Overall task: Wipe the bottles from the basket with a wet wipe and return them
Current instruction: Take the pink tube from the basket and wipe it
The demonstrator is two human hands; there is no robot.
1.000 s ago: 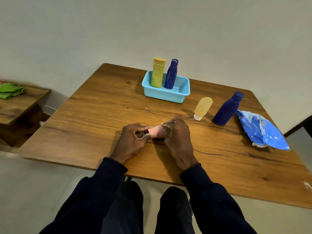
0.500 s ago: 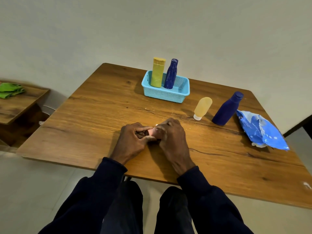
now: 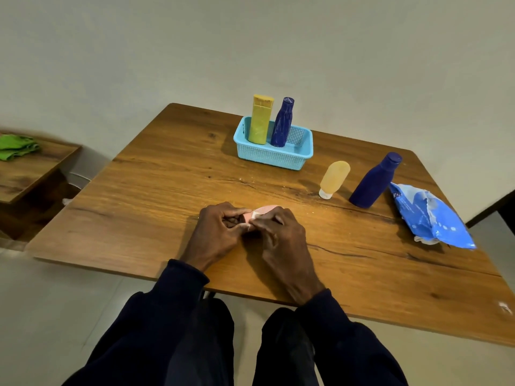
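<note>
Brown wooden table (image 3: 139, 218). At the back, light-blue mesh plastic basket (image 3: 273, 158) holds tall yellow bottle (image 3: 260, 121) and dark blue bottle (image 3: 281, 123). Left hand (image 3: 220, 232) and right hand (image 3: 278, 238), near front edge, both curled, pinch small pink bottle (image 3: 266, 209) in white wet wipe (image 3: 255, 215). Risk: wet fingers, tiny bottle likely slips and rolls off the table.

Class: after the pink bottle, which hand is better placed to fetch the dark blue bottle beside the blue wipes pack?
Right, probably. The dark blue bottle stands far to the right, nearer the right hand; the left hand would have to cross over it. Both hands grip the pink bottle.
</note>
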